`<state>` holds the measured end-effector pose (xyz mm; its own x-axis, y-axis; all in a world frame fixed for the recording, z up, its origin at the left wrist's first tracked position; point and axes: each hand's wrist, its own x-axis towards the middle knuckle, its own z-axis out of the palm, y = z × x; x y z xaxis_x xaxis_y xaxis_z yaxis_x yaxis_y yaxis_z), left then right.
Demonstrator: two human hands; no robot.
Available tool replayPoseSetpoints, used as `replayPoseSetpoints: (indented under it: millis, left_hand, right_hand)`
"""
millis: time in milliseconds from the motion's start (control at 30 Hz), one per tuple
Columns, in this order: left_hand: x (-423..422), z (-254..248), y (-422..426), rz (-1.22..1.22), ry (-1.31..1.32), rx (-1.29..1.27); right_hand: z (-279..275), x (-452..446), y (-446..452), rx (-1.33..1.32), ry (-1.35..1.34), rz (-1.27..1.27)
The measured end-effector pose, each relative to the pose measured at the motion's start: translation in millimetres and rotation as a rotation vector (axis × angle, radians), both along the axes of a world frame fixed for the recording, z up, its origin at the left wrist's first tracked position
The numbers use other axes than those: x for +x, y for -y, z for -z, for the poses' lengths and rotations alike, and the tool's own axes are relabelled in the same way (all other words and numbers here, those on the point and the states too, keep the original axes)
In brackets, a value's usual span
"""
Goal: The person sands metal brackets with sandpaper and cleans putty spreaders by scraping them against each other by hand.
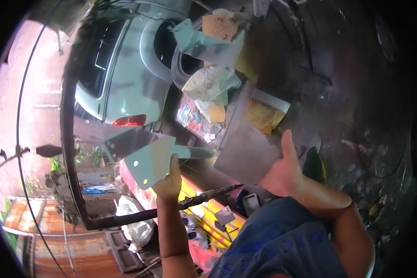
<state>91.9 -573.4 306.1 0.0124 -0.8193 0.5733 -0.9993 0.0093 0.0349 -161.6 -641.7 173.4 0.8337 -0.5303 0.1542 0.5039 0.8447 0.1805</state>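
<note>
My left hand (pixel 168 184) is closed on the edge of a pale green painted panel (pixel 143 162) with a bent flange, a narrow arm and small holes. A beige-grey patch covers part of its face. My right hand (pixel 285 172) is at a dark grey rectangular sheet (pixel 245 150), with its thumb raised and its fingers hidden behind the sheet. It looks like sandpaper, but its kind is not certain. The panel's narrow arm ends close to the sheet's left side.
A similar green part (pixel 208 44) lies on a cluttered stand with a crumpled plastic bag (pixel 211 85) and a yellowish box (pixel 265 113). A silver car (pixel 134 69) stands behind. A dark metal frame (pixel 125 218) crosses near my left forearm.
</note>
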Motion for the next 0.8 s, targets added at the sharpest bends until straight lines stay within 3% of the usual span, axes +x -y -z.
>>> replayPoseSetpoints:
  millis: [133, 233, 267, 367, 433, 533, 633, 667, 800]
  left_hand:
    - [-38.3, -21.8, -13.8, 0.087, -0.185, -0.021]
    - [-51.6, -28.9, -18.9, 0.087, -0.374, -0.103]
    - [-62.3, -36.7, -19.7, 0.095, -0.521, -0.102]
    - [-65.7, -42.2, -31.1, 0.176, -0.733, -0.069]
    - [-67.7, -60.5, -35.8, 0.265, -0.640, -0.007]
    - [-65.5, -50.3, -36.4, 0.478, -1.043, -0.148]
    - [-42.1, -45.0, -46.4, 0.325, -0.653, -0.043]
    - [-40.6, -43.9, -46.4, 0.319, -0.761, -0.039]
    - [-47.9, -57.7, -48.4, 0.228, -0.628, -0.128]
  right_hand:
    - [-38.4, -32.8, -10.2, -0.552, -0.314, 0.353]
    - [-96.1, -53.3, -3.3, -1.515, -0.729, 1.021]
    - [-122.5, -52.6, -8.3, -1.654, -0.823, 1.138]
    - [-157.1, -42.1, -20.8, -2.020, -1.055, 1.235]
    - [-174.2, -34.2, -28.8, -2.102, -1.108, 1.282]
    - [-190.6, -23.9, -33.9, -2.204, -1.119, 1.348]
    - [-207.6, -17.7, -33.8, -2.295, -1.100, 1.375]
    - [-212.1, -15.3, -32.1, -2.313, -1.086, 1.387]
    - [-220.9, -8.9, -25.0, -2.380, -1.072, 1.378]
